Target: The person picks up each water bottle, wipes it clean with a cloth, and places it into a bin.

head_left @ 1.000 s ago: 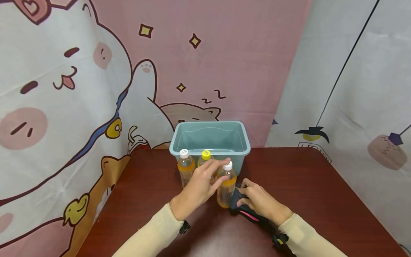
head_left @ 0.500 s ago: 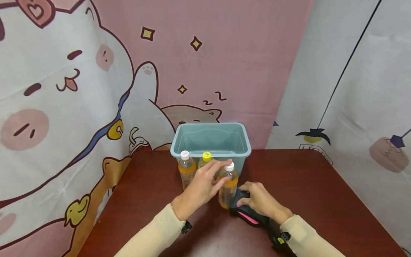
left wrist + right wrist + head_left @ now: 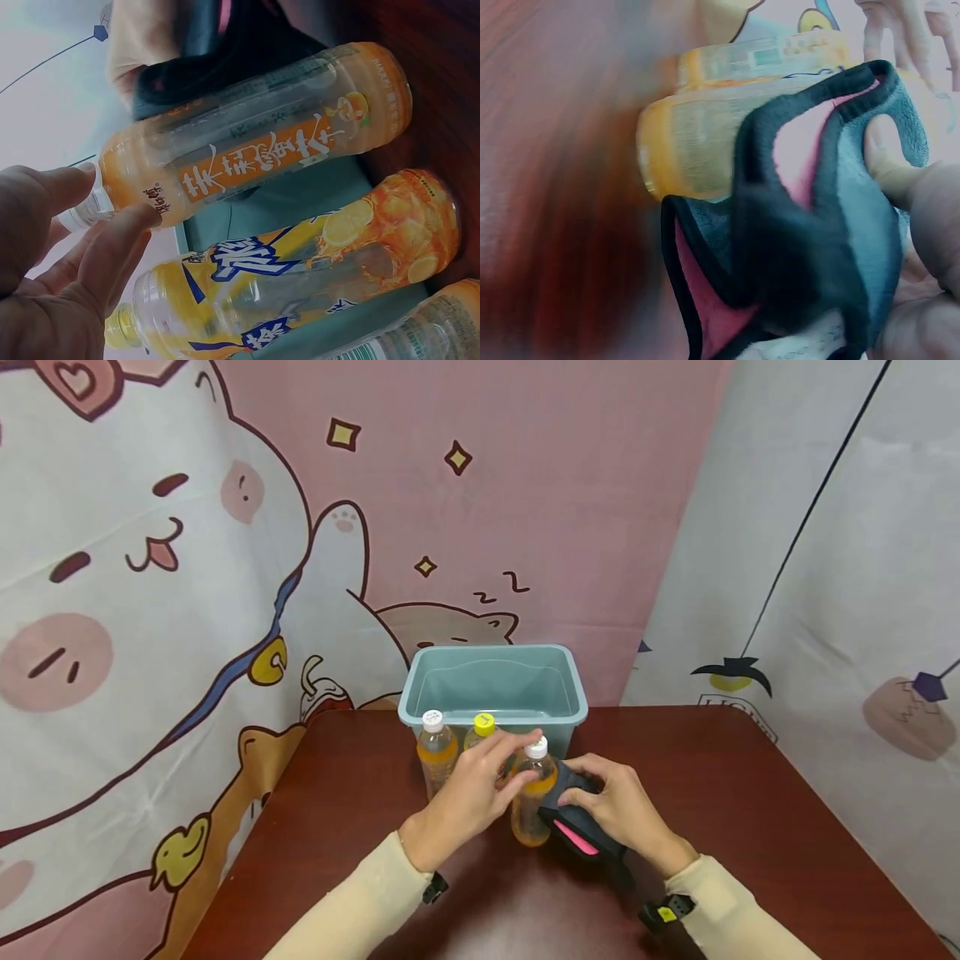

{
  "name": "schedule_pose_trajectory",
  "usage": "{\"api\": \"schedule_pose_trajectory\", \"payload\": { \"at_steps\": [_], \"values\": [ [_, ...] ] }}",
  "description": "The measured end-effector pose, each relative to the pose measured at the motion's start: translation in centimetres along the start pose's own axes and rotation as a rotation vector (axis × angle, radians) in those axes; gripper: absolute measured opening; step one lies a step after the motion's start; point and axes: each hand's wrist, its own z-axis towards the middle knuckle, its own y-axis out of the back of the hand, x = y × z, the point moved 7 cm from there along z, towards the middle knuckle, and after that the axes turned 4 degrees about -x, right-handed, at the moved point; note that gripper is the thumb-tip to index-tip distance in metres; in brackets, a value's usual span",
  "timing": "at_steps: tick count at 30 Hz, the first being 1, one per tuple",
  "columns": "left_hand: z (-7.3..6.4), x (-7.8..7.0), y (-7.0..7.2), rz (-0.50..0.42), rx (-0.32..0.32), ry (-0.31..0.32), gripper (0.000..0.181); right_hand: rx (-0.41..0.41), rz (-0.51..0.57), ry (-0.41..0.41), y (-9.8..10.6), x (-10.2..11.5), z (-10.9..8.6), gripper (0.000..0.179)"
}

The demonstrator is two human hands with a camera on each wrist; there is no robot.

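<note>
My left hand (image 3: 476, 785) holds a clear plastic bottle (image 3: 531, 814) by its white cap and neck; the bottle stands upright with an orange label. In the left wrist view the thumb and fingers curl round the neck of that bottle (image 3: 255, 142). My right hand (image 3: 626, 802) pinches a folded dark grey fabric piece (image 3: 573, 814) with black edging and pink lining, right beside the bottle. In the right wrist view the thumb presses on this fabric piece (image 3: 866, 202), which overlaps the bottle (image 3: 697, 142). Its exact kind does not show.
A yellow-capped bottle (image 3: 483, 727) and another white-capped bottle (image 3: 433, 752) stand left of the held one. Directly behind them is a light blue plastic bin (image 3: 491, 722). All rest on a dark red-brown table (image 3: 675, 760) against a printed cloth backdrop (image 3: 570, 527).
My right hand has moved up with the fabric piece, which now tilts against the side of the bottle. The left hand and the bottles stay nearly still.
</note>
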Motion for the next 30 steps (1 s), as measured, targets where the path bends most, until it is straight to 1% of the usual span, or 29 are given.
{"api": "schedule_pose_trajectory", "payload": {
  "at_steps": [4, 9, 14, 20, 30],
  "values": [
    [0.1, 0.0, 0.2, -0.006, -0.008, -0.006, 0.058, -0.043, 0.013, 0.051, 1.2, 1.3, 0.7, 0.041],
    [0.1, 0.1, 0.2, -0.011, -0.008, -0.003, 0.057, -0.062, 0.042, 0.069, 1.9, 2.4, 1.3, 0.041],
    [0.1, 0.2, 0.1, -0.020, 0.001, 0.001, 0.054, -0.067, 0.038, 0.079, 2.2, 3.3, 1.9, 0.042],
    [0.1, 0.1, 0.1, -0.005, 0.004, 0.002, 0.053, -0.073, 0.009, 0.107, 2.2, 4.5, 2.1, 0.039],
    [0.1, 0.0, 0.1, 0.013, 0.004, 0.014, 0.053, -0.045, -0.032, 0.133, 2.2, 5.1, 2.2, 0.037]
  ]
}}
